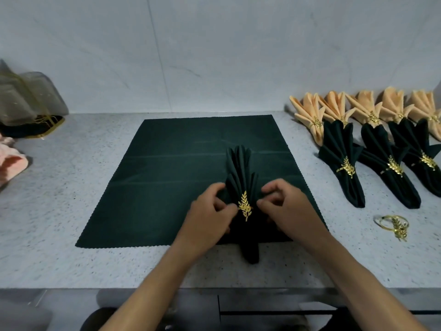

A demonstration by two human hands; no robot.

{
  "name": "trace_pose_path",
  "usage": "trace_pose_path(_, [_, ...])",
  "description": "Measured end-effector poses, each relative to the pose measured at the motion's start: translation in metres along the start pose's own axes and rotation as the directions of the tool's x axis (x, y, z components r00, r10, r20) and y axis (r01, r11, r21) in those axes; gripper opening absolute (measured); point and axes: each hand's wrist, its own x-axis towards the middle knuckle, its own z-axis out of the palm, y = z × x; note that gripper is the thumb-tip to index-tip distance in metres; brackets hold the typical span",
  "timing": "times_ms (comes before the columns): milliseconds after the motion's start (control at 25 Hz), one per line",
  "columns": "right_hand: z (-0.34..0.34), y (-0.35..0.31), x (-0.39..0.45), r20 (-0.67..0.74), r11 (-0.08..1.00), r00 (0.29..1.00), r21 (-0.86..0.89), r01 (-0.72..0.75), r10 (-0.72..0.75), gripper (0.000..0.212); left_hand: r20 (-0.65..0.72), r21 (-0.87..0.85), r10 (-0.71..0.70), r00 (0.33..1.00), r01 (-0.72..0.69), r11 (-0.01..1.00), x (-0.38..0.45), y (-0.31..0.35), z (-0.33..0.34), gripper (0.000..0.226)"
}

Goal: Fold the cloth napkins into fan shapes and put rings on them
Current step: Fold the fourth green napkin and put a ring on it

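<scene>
- Speckled table [59, 211]: your left hand [210, 211] and right hand [286, 209] each pinch the pleated green napkin [239, 170], ringed, at centre on a flat green cloth [167, 175].
- Finished fans [343, 158] lie at 2 o'clock; spare rings [391, 224] at 3.
- Napkin's tail partly hidden by your wrists.

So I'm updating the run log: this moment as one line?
left hand: pinches green napkin | right hand: pinches it | gold ring: on

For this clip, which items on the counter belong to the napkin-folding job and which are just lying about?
In the job:
- pleated green napkin, pinched by left hand and right hand
- its gold leaf ring
- flat green napkin underneath
- spare gold rings
- finished green fans and peach fans

Lying about:
- sheer pouch, far left
- pink cloth, left edge
</scene>
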Motion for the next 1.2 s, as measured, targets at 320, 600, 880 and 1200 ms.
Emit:
trace_pose_path(320, [0.003, 0.010, 0.037, 0.068, 0.968, 0.966, 0.060, 0.244, -0.248, 0.034, 0.066, 0.057, 0.277, 0.959, -0.281, 0.958, 0.051, -0.010, -0.004, 0.037])
trace_pose_path(600, [-0.004, 0.043, 0.024, 0.001, 0.851, 0.910, -0.354, 0.387, -0.414, 0.034, -0.127, 0.584, 0.484, 0.866, -0.330, 0.742, 0.039, -0.042, -0.014, 0.016])
trace_pose_path(880, [-0.008, 0.041, 0.018, 0.086, 0.781, 0.889, -0.445, 0.438, -0.450, 0.025, 0.014, 0.601, 0.545, 0.838, -0.442, 0.665, 0.028, -0.045, -0.030, 0.022])
trace_pose_path(1200, [-0.003, 0.046, 0.026, 0.012, 0.779, 0.887, -0.473, 0.412, -0.462, 0.019, 0.063, 0.535, 0.363, 0.930, -0.339, 0.774, 0.042, -0.035, -0.033, 0.019])
